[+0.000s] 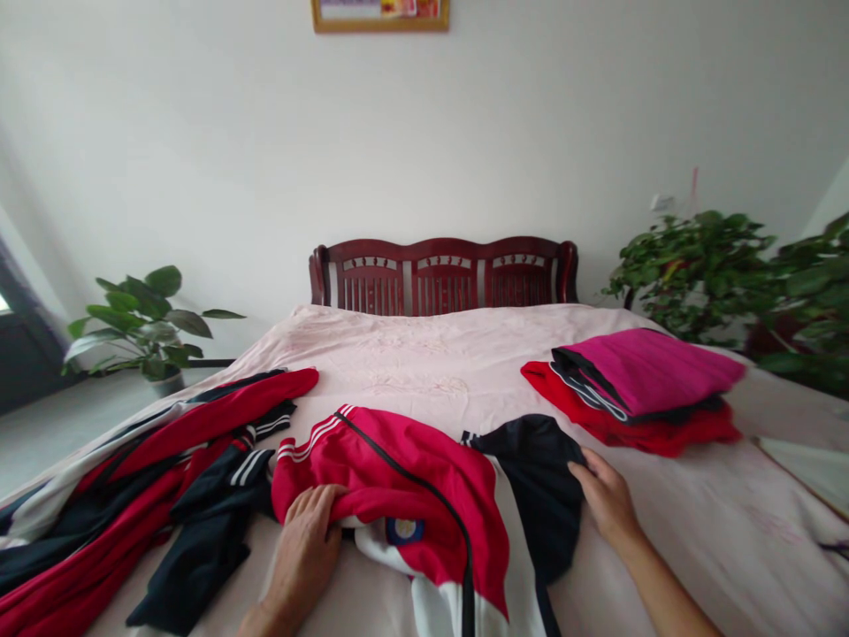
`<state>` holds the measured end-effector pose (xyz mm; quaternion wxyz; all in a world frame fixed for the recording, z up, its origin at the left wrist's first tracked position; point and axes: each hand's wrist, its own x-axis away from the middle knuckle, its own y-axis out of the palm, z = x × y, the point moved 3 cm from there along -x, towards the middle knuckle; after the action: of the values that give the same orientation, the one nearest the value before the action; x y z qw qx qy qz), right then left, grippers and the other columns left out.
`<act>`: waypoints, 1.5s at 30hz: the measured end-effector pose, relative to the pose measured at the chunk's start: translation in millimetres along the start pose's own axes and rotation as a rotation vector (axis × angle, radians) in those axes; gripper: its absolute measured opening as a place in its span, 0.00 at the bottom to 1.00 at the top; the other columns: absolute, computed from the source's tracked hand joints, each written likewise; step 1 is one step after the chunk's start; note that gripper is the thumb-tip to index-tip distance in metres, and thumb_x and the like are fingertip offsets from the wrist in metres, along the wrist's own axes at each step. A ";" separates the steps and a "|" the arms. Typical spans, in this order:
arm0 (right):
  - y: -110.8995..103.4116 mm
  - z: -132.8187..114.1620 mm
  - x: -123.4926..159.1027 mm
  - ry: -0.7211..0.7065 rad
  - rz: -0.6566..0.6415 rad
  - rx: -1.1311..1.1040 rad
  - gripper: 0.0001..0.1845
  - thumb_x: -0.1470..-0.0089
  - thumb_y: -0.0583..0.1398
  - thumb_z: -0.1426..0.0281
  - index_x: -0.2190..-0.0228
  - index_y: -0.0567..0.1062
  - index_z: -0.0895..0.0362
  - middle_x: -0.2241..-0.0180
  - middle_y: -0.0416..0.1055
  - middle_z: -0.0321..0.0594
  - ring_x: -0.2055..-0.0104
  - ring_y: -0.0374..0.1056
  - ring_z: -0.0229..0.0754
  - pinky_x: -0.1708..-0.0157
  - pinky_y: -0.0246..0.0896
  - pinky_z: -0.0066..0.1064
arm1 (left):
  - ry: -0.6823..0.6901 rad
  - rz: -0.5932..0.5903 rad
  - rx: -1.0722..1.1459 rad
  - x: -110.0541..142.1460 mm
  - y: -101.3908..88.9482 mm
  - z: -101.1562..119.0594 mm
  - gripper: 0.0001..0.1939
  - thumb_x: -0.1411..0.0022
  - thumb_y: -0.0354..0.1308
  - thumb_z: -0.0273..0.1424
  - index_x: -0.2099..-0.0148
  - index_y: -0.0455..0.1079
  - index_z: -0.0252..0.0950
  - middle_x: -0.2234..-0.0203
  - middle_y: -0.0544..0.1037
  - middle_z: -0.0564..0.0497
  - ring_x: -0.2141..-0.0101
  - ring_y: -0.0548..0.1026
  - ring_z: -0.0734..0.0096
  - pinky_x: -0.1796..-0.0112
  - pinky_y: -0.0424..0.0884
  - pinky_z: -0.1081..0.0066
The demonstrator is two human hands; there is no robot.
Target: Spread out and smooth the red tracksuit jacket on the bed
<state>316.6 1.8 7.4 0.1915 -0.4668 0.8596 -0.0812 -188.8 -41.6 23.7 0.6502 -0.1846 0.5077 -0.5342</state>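
A red, navy and white zip-up jacket (431, 478) lies spread on the bed in front of me, its striped collar pointing away and a round badge on its chest. My left hand (307, 540) has its fingers closed over the red cloth at the jacket's left side. At the right, my right hand (605, 494) pinches the edge of the navy sleeve between thumb and fingers. The other navy sleeve (205, 531), with white stripes, stretches out to the left. The jacket's lower end runs out of view at the bottom.
Several red, navy and white garments (133, 469) lie loosely along the bed's left side. A stack of folded clothes (650, 372), magenta on top, sits at the right. Pale pink bedding (411, 354) reaches a dark wooden headboard (441, 274). Potted plants (152, 318) flank the bed.
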 end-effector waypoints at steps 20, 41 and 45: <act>2.7 0.1 0.7 0.020 -0.038 -0.064 0.30 0.58 0.59 0.59 0.54 0.77 0.60 0.55 0.79 0.48 0.51 0.74 0.56 0.49 0.68 0.42 | -0.019 -0.034 0.024 -0.5 4.7 -6.2 0.25 0.53 0.49 0.19 0.52 0.71 0.41 0.56 0.80 0.49 0.51 0.74 0.58 0.47 0.66 0.58; 3.9 1.3 -0.3 -0.022 -0.069 -0.022 0.27 0.57 0.58 0.59 0.56 0.78 0.58 0.57 0.80 0.46 0.55 0.75 0.54 0.54 0.70 0.40 | -0.012 -0.023 0.006 -0.4 6.7 -9.1 0.25 0.53 0.50 0.20 0.53 0.72 0.41 0.56 0.80 0.49 0.51 0.75 0.57 0.48 0.68 0.57; 3.4 2.0 -0.3 -0.027 -0.061 -0.012 0.27 0.57 0.58 0.60 0.55 0.78 0.58 0.56 0.80 0.46 0.54 0.75 0.54 0.53 0.69 0.40 | -0.013 -0.027 0.001 0.0 6.4 -8.7 0.26 0.54 0.49 0.19 0.53 0.72 0.42 0.55 0.80 0.49 0.51 0.75 0.58 0.47 0.68 0.57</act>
<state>315.0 3.9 4.6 0.1979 -0.4948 0.8428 -0.0754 -193.1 -36.7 15.0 0.6463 -0.1945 0.5006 -0.5421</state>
